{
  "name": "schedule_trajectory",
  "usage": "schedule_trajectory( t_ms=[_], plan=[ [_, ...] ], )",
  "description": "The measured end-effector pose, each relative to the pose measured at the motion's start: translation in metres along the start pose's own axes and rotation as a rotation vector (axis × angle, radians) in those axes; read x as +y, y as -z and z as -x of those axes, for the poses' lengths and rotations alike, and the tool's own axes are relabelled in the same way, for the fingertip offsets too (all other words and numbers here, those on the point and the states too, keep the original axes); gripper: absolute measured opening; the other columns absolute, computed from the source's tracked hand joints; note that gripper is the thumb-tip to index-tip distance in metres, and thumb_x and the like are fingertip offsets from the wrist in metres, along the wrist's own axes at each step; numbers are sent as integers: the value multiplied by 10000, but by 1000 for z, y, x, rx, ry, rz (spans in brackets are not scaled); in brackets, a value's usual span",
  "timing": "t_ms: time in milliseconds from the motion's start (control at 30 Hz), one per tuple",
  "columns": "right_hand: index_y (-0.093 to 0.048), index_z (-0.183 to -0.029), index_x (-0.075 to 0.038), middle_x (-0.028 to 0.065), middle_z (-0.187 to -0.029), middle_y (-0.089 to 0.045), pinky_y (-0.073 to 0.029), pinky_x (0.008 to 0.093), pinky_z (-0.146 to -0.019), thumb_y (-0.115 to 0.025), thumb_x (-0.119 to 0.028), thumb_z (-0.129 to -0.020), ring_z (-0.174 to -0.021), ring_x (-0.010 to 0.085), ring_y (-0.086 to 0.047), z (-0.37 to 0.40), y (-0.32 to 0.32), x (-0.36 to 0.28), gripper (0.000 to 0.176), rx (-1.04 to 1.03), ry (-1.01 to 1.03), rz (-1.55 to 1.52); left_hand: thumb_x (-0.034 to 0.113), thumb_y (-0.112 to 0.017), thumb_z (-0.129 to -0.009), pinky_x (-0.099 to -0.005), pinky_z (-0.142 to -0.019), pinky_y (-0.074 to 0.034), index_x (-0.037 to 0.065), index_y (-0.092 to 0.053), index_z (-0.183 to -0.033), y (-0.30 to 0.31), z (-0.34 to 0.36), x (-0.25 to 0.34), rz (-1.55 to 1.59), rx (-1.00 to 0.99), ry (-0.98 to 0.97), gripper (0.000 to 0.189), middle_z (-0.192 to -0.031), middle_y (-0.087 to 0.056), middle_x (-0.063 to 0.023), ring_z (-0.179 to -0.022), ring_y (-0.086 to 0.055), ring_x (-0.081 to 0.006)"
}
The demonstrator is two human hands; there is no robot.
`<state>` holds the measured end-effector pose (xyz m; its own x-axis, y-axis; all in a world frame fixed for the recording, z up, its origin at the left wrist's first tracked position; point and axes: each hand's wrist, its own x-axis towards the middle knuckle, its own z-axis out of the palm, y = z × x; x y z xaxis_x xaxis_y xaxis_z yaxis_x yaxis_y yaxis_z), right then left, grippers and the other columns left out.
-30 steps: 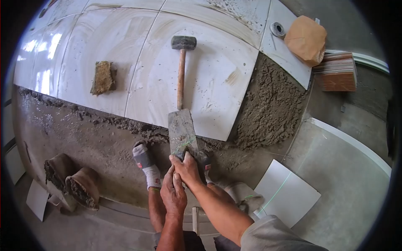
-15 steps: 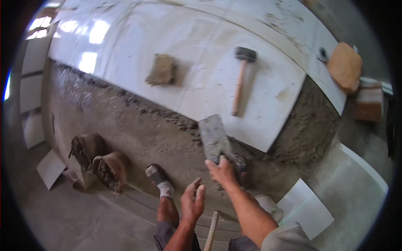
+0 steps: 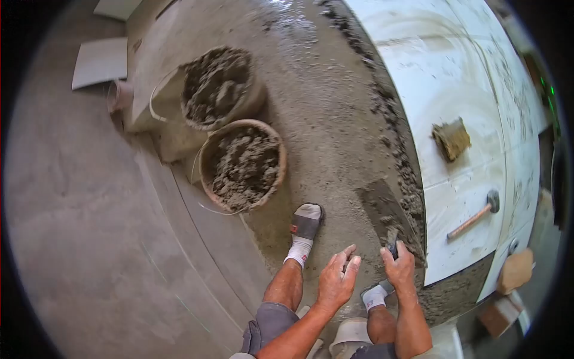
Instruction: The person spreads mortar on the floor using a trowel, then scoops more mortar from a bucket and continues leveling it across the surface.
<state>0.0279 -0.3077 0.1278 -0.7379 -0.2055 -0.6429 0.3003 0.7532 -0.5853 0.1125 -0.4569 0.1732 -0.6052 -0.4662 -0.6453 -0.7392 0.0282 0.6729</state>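
Observation:
My right hand (image 3: pixel 400 266) is wrapped around the dark handle of a flat, mortar-smeared plastering trowel (image 3: pixel 382 206). The wide blade points away from me, low over the floor beside the rough mortar edge, with a clump of mortar near the handle. My left hand (image 3: pixel 338 280) hovers to the left of it, fingers partly apart and nothing in them. Farther off on the left, two buckets hold grey mortar: a nearer bucket (image 3: pixel 283 173) and a farther bucket (image 3: pixel 258 99).
Large white tiles (image 3: pixel 412 78) cover the right side, carrying a dirty sponge (image 3: pixel 452 139) and a mallet (image 3: pixel 472 221). A mortar ridge (image 3: pixel 388 113) runs along their edge. A loose tile (image 3: pixel 100 61) lies at upper left. My sandalled foot (image 3: pixel 307 220) stands near the buckets.
My view has swung left, so the buckets now appear nearer the middle and the tiles at the right. My right hand still grips the trowel; my left stays free.

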Motion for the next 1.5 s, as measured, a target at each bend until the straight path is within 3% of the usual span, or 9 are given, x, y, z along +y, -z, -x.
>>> schedule_trajectory(
  t_ms=[33,100,133,200,367,767,867,1100,1500],
  plan=[
    [-539,-820,-12,236,-721,-595,-461,482,-623,-664,-254,-813,-688,462,-565,-7,-4,-30,272,-24,91,172,254,-551,-928,-322,-758,-491,13,-579,-1203,12,-4,-3,42,14,12,367,-1011,-635,-164,-828,-627,-197],
    [-519,-815,-24,220,-720,-605,-470,484,-605,-665,-259,-813,-689,436,-597,-29,-14,-94,277,-56,303,362,252,-545,-926,-324,-754,-491,7,-580,-1200,32,-13,-8,122,117,102,369,-1006,-636,-157,-812,-622,-187],
    [-510,-808,-29,208,-710,-607,-480,480,-601,-653,-265,-820,-682,424,-605,-40,-19,-132,276,-82,408,458,295,-529,-931,-385,-858,-471,14,-585,-1172,46,-17,-2,178,93,165,374,-1104,-620,-195,-1008,-608,-326],
    [-509,-793,-38,181,-690,-612,-506,466,-600,-642,-267,-824,-670,395,-625,-61,-31,-204,266,-75,592,742,301,-533,-927,-386,-855,-472,13,-586,-1167,64,-21,-3,255,93,212,378,-1108,-617,-195,-999,-609,-327],
    [-563,-839,-23,215,-748,-644,-527,458,-643,-595,-297,-834,-721,387,-648,-109,-99,-307,276,-276,572,1055,307,-538,-916,-390,-845,-473,18,-577,-1172,116,-29,-12,260,140,229,388,-1076,-613,-182,-960,-612,-314],
    [-617,-870,62,332,-815,-606,-465,504,-772,-578,-388,-835,-837,472,-603,-131,-182,-276,453,-545,312,813,274,-583,-889,-408,-863,-465,3,-562,-1157,140,-65,-11,307,148,191,382,-1056,-593,-182,-974,-596,-335],
    [-619,-894,78,331,-839,-611,-468,499,-792,-571,-391,-842,-862,471,-604,-136,-208,-279,475,-557,296,823,271,-561,-909,-450,-939,-414,-26,-526,-1181,159,-77,-9,303,356,196,404,-1181,-517,-244,-1090,-510,-410],
    [-630,-911,92,322,-894,-630,-479,500,-816,-567,-379,-858,-885,461,-616,-133,-243,-285,478,-581,124,704,304,-506,-949,-440,-995,-370,-50,-478,-1251,157,-92,-6,266,477,106,466,-1309,-427,-232,-1167,-465,-352],
    [-615,-869,55,298,-809,-634,-492,510,-749,-584,-361,-833,-798,455,-623,-126,-204,-253,418,-578,189,509,346,-422,-982,-425,-980,-354,-78,-455,-1243,119,-90,-3,282,552,156,499,-1265,-450,-253,-1151,-441,-362]
  ],
)
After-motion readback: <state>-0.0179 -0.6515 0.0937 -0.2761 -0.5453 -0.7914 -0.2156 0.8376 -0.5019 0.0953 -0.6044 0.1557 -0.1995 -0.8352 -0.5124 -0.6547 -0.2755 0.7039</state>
